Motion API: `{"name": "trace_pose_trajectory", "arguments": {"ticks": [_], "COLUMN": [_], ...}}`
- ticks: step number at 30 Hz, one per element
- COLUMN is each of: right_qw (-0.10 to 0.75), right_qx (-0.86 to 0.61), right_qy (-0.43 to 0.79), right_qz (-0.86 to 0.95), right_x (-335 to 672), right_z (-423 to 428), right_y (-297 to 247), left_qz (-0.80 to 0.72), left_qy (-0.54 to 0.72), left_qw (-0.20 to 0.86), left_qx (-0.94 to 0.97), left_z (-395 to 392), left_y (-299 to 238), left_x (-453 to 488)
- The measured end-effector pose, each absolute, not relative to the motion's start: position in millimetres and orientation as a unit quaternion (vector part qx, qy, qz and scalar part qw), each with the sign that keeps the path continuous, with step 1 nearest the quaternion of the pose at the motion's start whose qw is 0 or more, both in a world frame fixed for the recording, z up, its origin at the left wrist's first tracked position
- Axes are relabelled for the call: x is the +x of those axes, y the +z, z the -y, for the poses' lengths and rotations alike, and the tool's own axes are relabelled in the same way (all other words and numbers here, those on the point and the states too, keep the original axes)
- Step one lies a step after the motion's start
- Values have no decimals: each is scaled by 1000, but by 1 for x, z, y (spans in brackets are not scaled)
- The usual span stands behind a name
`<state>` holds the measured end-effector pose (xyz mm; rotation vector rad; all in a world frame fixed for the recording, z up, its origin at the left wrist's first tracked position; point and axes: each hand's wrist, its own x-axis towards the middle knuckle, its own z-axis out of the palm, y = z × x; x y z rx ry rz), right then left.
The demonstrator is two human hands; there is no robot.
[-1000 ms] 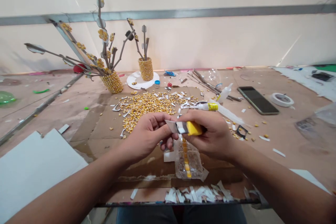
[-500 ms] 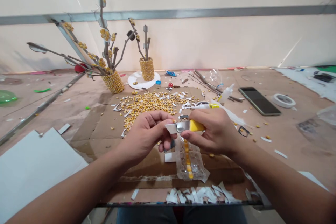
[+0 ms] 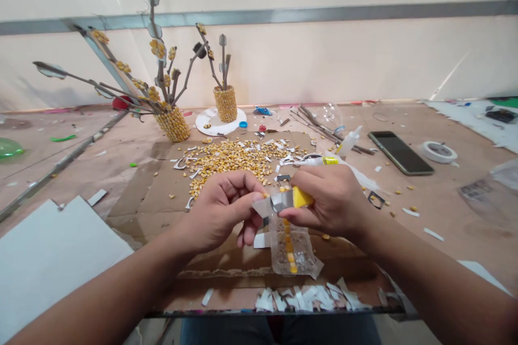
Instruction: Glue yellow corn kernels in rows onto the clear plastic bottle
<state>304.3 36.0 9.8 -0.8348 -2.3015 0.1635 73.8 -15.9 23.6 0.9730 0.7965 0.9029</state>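
Note:
My right hand (image 3: 329, 197) grips a yellow box cutter (image 3: 301, 197), its wide metal blade pointing left. The blade tip meets the fingertips of my left hand (image 3: 232, 207), which is closed in a pinch. A small yellow corn kernel (image 3: 265, 195) shows at those fingertips, partly hidden by thumb and blade. Below the cutter lies a clear plastic piece (image 3: 301, 248) with a row of yellow kernels along it. Just beyond my hands spreads a pile of corn kernels (image 3: 226, 159) on cardboard (image 3: 141, 194), mixed with white paper scraps.
Two kernel-covered pots (image 3: 172, 124) with twigs stand at the back left, one on a white disc (image 3: 202, 125). Glue bottles (image 3: 348, 141), a phone (image 3: 400, 152) and a tape roll (image 3: 438, 152) lie right. White board (image 3: 56, 264) lies left; paper strips (image 3: 307, 299) line the front edge.
The cutter blade has tilted slightly at my left fingertips, and my left fingers have shifted a little. The whole view has moved slightly.

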Motion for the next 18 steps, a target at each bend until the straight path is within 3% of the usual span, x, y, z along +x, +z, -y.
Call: {"name": "trace_pose_trajectory", "arguments": {"ticks": [3,6,15,18], "right_qw": [321,330,419,454], "right_qx": [-463,-504,-331,-219], "right_qy": [64,94,266,266], "right_qz": [824,792,803,822], "right_x": [309,312,301,303], "right_z": [-45,-50,-29,-28], "right_y": [8,7,11,10], "left_qz": [-362,-384,-393,-381], "left_qy": [423,442,439,387], "left_qw": [704,673,648,683], "left_qx": [441,453,483,488], "left_z": [14,7,0,4], "left_y": [24,20,8,13], "left_x": [72,69,72,78]}}
